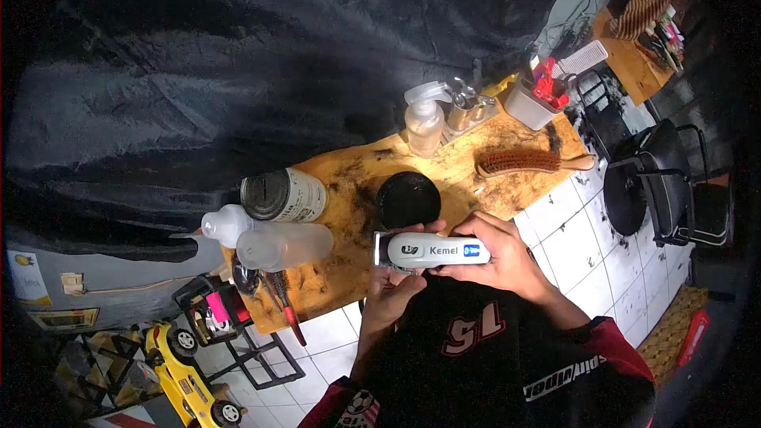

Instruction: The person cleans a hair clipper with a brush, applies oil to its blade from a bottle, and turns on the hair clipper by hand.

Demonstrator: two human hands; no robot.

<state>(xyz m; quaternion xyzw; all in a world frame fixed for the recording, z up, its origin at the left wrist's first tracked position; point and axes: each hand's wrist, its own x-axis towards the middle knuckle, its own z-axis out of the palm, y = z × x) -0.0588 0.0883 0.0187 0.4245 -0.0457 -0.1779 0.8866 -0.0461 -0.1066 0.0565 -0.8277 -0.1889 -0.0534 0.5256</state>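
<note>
A white hair clipper marked "Kemei" lies level in front of my chest, its lit blue display at the right end and its blade at the left. My right hand is wrapped round the display end. Under the blade end, the fingers of my left hand curl against the clipper, with the thumb near its lower edge. Just beyond the clipper, a round black bowl rests on the wooden table, which is strewn with dark hair clippings.
On the table are a wooden brush, a pump bottle, a grey container with red items, a large can, a clear spray bottle and a round hairbrush. A black chair stands right; a yellow toy car lies lower left.
</note>
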